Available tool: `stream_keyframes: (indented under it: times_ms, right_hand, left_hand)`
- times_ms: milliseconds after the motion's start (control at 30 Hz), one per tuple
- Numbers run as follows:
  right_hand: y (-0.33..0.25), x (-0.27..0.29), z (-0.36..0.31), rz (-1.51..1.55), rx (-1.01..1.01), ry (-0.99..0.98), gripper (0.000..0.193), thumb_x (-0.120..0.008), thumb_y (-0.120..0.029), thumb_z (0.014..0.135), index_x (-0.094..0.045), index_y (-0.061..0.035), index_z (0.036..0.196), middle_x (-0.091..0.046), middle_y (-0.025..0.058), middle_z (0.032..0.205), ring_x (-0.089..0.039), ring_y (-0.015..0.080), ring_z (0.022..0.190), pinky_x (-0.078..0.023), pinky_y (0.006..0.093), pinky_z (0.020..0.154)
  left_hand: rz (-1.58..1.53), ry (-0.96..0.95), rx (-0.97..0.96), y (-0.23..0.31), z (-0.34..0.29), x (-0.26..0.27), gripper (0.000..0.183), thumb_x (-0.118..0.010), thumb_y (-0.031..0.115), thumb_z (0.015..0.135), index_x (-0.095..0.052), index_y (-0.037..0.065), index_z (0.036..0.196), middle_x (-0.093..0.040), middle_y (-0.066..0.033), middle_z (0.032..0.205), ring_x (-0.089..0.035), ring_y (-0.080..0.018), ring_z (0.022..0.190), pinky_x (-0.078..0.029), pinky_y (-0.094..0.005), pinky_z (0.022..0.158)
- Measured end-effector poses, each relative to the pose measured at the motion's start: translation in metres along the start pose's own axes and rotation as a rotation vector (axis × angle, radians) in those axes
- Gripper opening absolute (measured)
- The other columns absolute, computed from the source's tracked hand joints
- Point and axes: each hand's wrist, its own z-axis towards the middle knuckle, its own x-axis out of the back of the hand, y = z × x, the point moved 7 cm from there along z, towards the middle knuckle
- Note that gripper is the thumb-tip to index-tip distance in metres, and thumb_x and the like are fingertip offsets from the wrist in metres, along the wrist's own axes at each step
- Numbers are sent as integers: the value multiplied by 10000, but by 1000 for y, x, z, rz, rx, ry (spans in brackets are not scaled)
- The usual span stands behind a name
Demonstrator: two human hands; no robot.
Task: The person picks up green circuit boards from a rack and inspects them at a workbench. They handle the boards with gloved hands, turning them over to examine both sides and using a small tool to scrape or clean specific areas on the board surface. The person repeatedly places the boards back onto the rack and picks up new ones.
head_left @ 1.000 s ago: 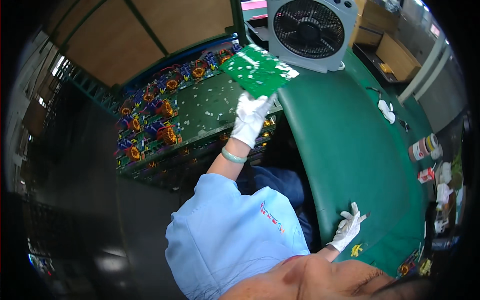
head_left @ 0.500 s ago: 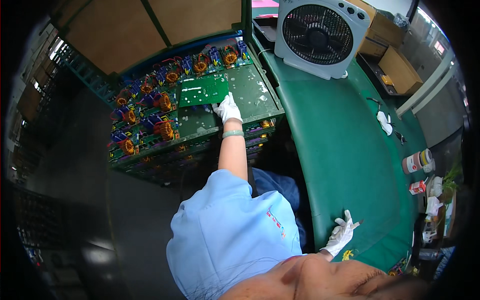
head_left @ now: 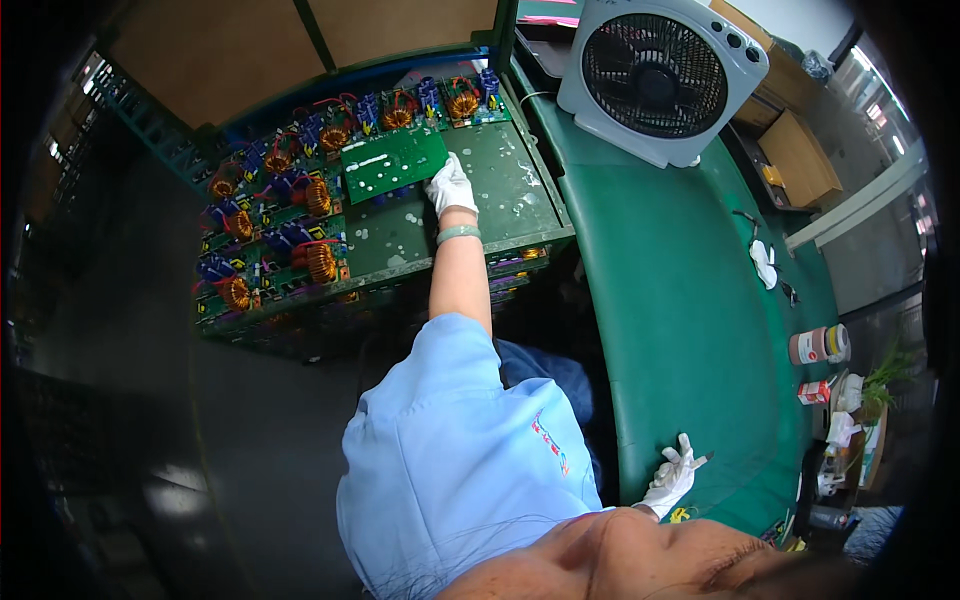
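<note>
My left hand, in a white glove, is closed on the near right corner of a green circuit board. The board is held tilted over the green tray, with its underside dotted with solder spots facing up. Blue parts show just under its lower edge. To its left and behind it stand several finished-looking boards with copper coils and blue capacitors. My right hand, also gloved, rests over the green mat with its fingers apart. Nothing clear shows in it; a yellow piece lies beside it.
A grey box fan stands at the far end of the mat. Beyond it is an open cardboard box. Along the right edge are a white cloth-like item, jars, a red-and-white carton and a plant.
My left hand has shifted slightly away and to the left with the board, seen against the tray. The view has turned a little. My right hand keeps its spread pose.
</note>
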Motion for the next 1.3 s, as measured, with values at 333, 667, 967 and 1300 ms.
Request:
stream_keyframes:
  times_ms: [333,667,967,1300]
  right_hand:
    - [2,-2,2,-76,-44,56,369,-579,-358,954,-662,-108,1213,-635,53,711,-330,49,351,-194,218,309]
    - [10,-5,9,-33,-20,17,419,-573,-379,975,-631,-66,1247,-642,65,733,-339,44,358,-192,204,310]
    - [10,-4,9,46,17,-3,449,-592,-317,982,-539,-35,1327,-676,118,806,-341,41,356,-200,198,307]
    - [8,-6,6,20,7,0,422,-603,-322,974,-585,-38,1286,-668,116,758,-336,39,353,-197,200,308]
  left_hand:
    - [49,-155,-49,37,-2,-26,394,-516,-245,792,-616,-5,1088,-642,-139,1108,-613,-274,1047,-503,-482,1045]
    - [90,-116,22,35,1,-21,325,-544,-146,889,-608,32,1153,-636,-124,1135,-608,-248,1100,-520,-401,1037]
    - [74,-8,120,30,-39,-24,360,-656,-3,901,-540,146,1207,-541,-158,1353,-556,-326,1210,-497,-431,1048]
    - [257,23,-10,59,-10,-40,450,-778,194,837,-569,29,1200,-539,-212,1309,-607,-410,1091,-568,-453,929]
